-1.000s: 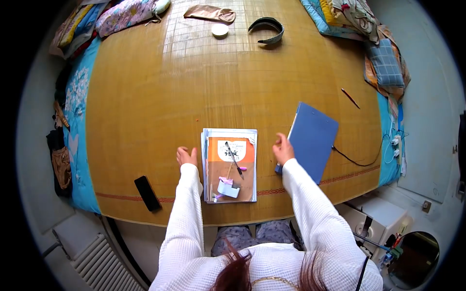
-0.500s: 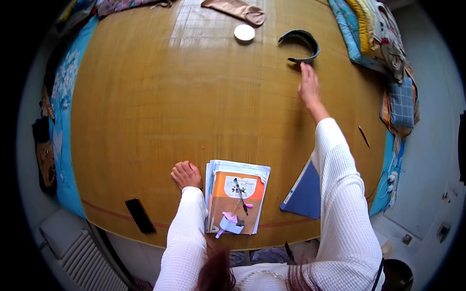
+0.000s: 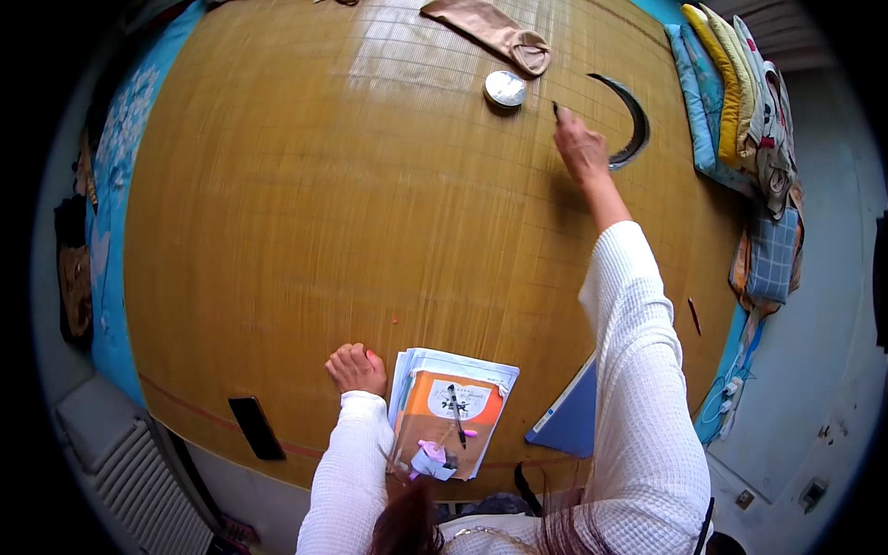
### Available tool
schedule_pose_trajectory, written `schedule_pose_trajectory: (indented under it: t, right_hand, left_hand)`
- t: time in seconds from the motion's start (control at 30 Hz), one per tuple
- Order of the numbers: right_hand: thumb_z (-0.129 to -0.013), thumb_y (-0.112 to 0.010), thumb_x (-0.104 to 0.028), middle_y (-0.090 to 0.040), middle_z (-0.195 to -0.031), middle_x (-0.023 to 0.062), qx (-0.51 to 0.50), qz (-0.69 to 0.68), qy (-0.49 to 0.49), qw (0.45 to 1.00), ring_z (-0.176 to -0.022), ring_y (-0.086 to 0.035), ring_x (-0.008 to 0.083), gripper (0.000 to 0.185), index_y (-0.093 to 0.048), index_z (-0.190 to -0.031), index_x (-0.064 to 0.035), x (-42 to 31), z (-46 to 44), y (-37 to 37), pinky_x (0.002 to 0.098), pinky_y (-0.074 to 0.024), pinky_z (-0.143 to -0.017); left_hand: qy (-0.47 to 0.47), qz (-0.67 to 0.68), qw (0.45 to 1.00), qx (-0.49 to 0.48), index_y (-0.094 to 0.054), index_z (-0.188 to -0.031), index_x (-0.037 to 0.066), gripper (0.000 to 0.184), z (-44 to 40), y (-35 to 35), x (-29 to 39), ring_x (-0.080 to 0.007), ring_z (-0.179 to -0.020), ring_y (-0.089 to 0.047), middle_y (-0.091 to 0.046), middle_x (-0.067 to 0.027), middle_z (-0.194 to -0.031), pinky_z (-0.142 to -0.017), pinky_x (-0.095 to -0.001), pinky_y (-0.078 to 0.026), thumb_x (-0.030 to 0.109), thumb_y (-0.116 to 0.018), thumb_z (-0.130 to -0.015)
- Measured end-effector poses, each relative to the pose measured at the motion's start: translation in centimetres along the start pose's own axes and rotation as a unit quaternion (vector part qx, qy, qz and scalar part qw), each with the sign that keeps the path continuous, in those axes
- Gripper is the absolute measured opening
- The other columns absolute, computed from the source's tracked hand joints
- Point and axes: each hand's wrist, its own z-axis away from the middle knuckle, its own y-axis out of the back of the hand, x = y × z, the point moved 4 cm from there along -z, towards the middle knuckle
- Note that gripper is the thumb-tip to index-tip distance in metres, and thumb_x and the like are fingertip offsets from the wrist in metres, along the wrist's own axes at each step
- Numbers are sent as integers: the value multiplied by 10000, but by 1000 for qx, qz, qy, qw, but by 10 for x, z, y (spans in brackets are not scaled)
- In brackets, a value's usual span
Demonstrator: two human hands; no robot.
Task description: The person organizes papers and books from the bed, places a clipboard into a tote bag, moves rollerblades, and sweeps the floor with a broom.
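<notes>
At the far right of the mat, my right hand (image 3: 582, 151) is closed on one end of a dark grey headband (image 3: 635, 125). The headband's arc curves out to the right of the hand, and a dark tip shows past my fingers. Left of that hand is a small round tin (image 3: 505, 89) with a shiny lid. My left hand (image 3: 357, 369) rests on the woven mat (image 3: 305, 231), fingers lying on it and nothing held. Beside it is a stack of books and papers (image 3: 479, 370), topped by a black pen (image 3: 456, 416) and a small pink and pale-blue item (image 3: 433, 459).
A phone (image 3: 256, 428) lies at the near left. A blue folder (image 3: 566, 418) is partly under my right sleeve. A brown pencil-like stick (image 3: 695, 316) lies at right. A beige rolled cloth (image 3: 490, 35) is at the back; folded quilts (image 3: 726, 92) line the right edge.
My right hand has moved from touching the headband to gripping its end, and the headband has turned and tilted. The view has shifted slightly. My left hand stays on the mat.
</notes>
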Motion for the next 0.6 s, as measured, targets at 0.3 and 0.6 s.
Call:
schedule_pose_trajectory:
  t: [0.3, 0.6]
  right_hand:
    - [-725, -443, -211, -548, -630, 74, -5, -31, 63, 998, -576, -546, 205, 294, -420, -1014, -159, -65, -34, -6, 307, -415, -490]
    - [-704, -375, -23, -526, -780, 120, -131, -40, -98, 986, -626, -531, 284, 600, -120, -1221, -191, -46, 43, 25, 379, -417, -550]
  left_hand:
    - [0, 1, 1000, 16, -362, -785, 83, 207, 0, -1, 1, -260, -743, -381, -385, -102, -790, -665, -389, -290, 143, -467, -617]
    - [-24, 23, 999, 26, -372, -777, 82, 193, 1, 2, 1, -254, -722, -388, -386, -95, -768, -644, -372, -296, 152, -462, -621]
